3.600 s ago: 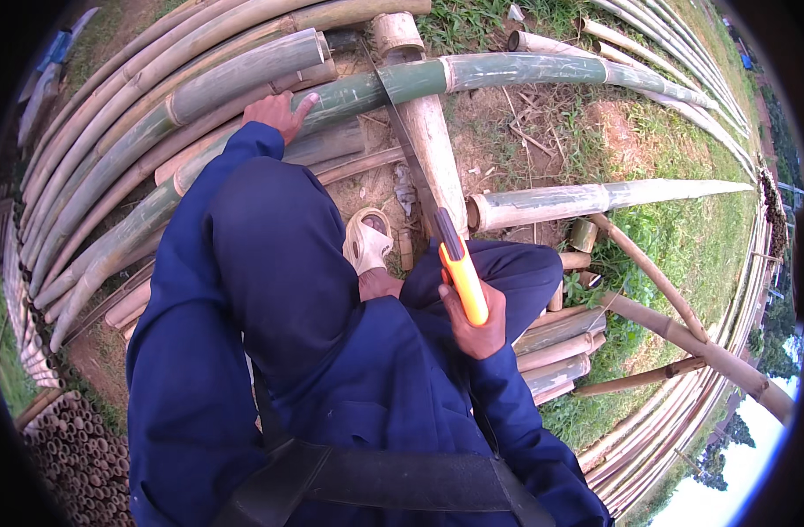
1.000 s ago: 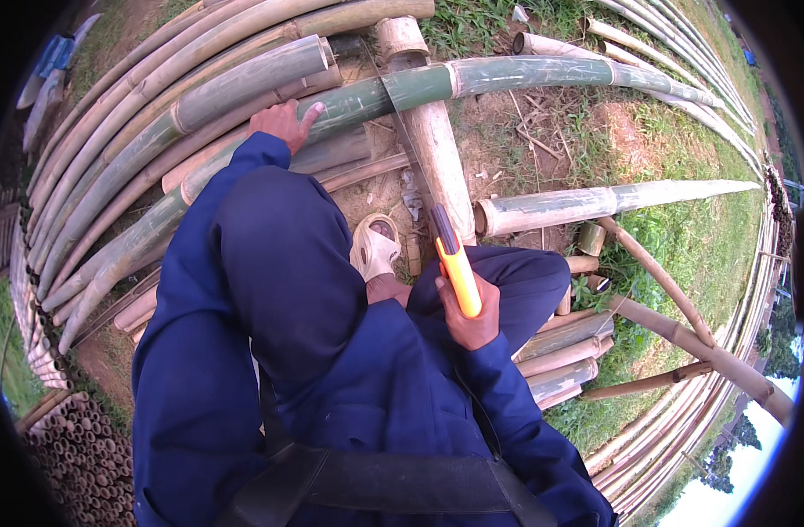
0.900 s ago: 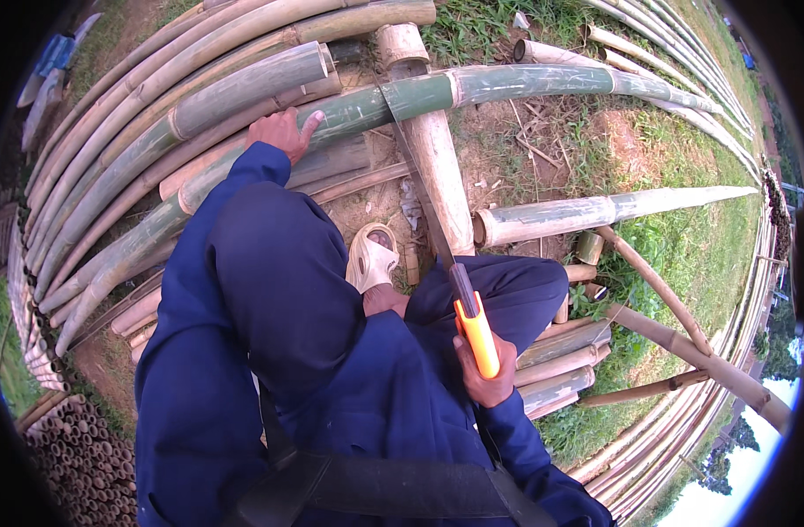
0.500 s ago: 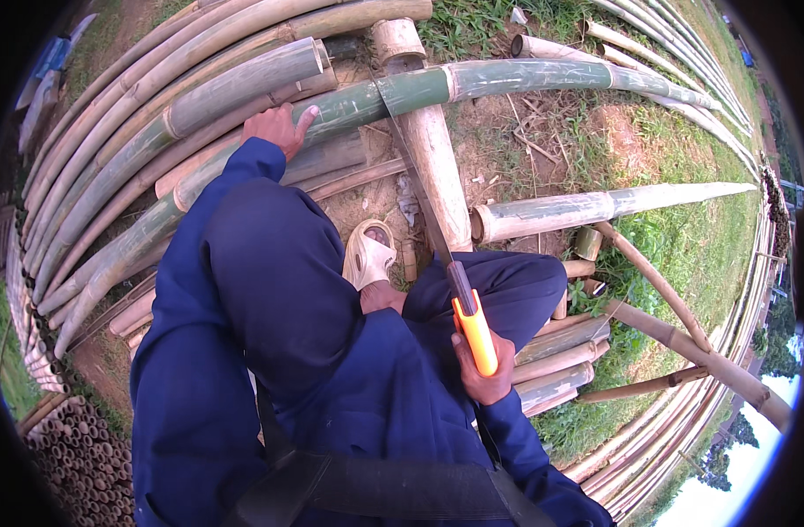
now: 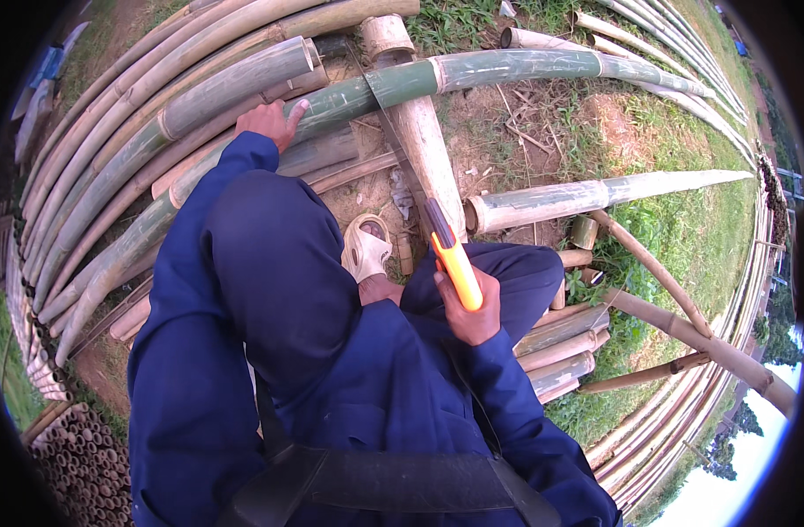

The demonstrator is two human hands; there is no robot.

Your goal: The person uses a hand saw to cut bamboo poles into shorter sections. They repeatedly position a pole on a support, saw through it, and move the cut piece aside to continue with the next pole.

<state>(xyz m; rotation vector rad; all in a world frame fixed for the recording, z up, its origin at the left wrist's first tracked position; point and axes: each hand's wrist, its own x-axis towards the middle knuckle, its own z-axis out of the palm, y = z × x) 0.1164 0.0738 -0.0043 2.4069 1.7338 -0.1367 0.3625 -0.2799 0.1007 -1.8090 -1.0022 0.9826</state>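
Observation:
A long green bamboo pole (image 5: pixel 516 69) runs across in front of me, resting over a thick, pale bamboo log (image 5: pixel 437 162). My left hand (image 5: pixel 268 124) grips this pole left of the saw, thumb lifted along its top. My right hand (image 5: pixel 472 313) is closed round the orange handle of a hand saw (image 5: pixel 456 266), above my bent right leg. The long, thin blade reaches away and lies across the pole, close to the log's far end. Where the blade meets the bamboo, the depth of any cut is too small to tell.
Several bamboo poles (image 5: pixel 235 88) lie stacked at the left. A cut pole (image 5: pixel 542 209) extends rightward from beside the log. Short bamboo pieces (image 5: pixel 560 342) lie by my right knee, near slanted bamboo props (image 5: pixel 656 274). My sandalled foot (image 5: pixel 367 246) is beside the log.
My right hand has pushed the saw forward and slightly left, so more of the blade extends past the pole. My left hand keeps its place on the bamboo. The whole view has shifted slightly.

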